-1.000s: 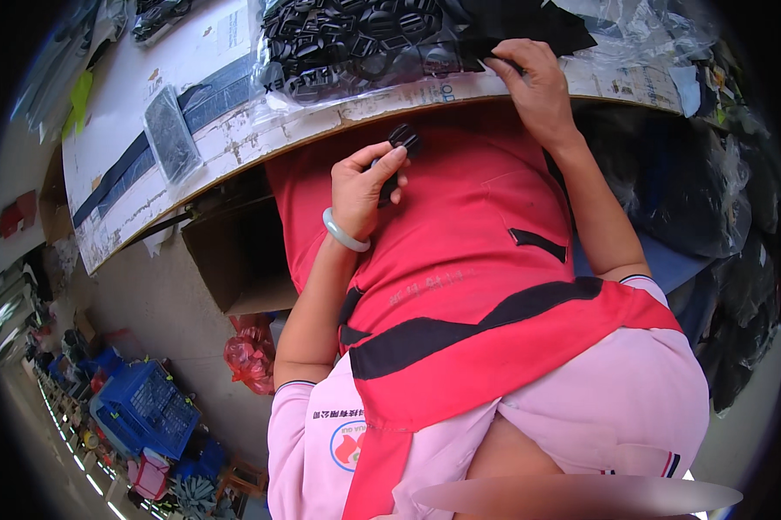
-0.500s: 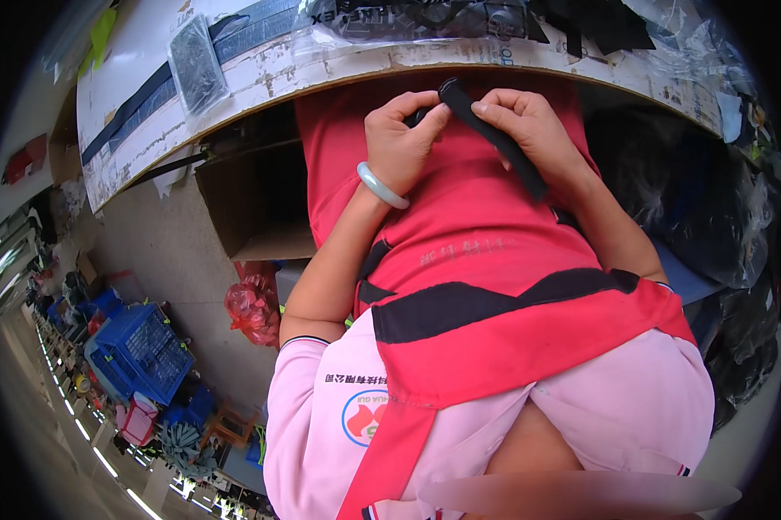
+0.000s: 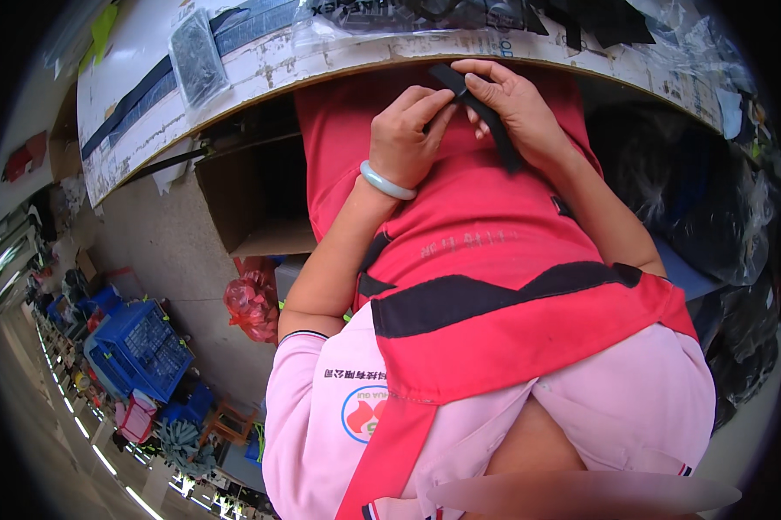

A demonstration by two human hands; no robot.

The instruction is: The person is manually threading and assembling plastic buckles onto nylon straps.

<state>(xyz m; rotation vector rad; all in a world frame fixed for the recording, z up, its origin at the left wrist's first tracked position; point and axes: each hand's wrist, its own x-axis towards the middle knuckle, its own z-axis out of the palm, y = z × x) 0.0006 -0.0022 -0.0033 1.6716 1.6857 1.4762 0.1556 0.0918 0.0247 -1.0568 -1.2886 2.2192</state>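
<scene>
Pinching a black strap (image 3: 496, 130) from either side, two bare hands meet just short of the worktop (image 3: 265, 69) – the strap is held clear of it, in front of the red apron (image 3: 486, 204).

The left hand (image 3: 403, 143), with a pale bracelet (image 3: 387, 181) at its wrist, closes thumb and forefinger on the strap near its far end; its other fingers are curled inward, and whether they hold anything more cannot be told. The right hand (image 3: 522, 113) grips the same strap, its thumb bent toward the left fingertips, its forefinger stretched out by the strap's far end, and its remaining fingers partly hidden behind the strap. From this grip the strap slants toward the person and to the right, its near end hanging loose over the apron.

The worktop, white and worn along its edge, carries, from left to right, a long dark strip (image 3: 126, 114), a flat clear packet (image 3: 197, 62), a clear bag (image 3: 425, 19) of black pieces, black cloth (image 3: 611, 19) and crumpled clear plastic (image 3: 685, 48).

Below the worktop, to the left, stands an open box (image 3: 273, 241) – a red bag (image 3: 252, 308) lies near it. Farther left are a blue crate (image 3: 143, 347) and a brown stool (image 3: 226, 425). Dark plastic sacks (image 3: 702, 199) are heaped to the right.
</scene>
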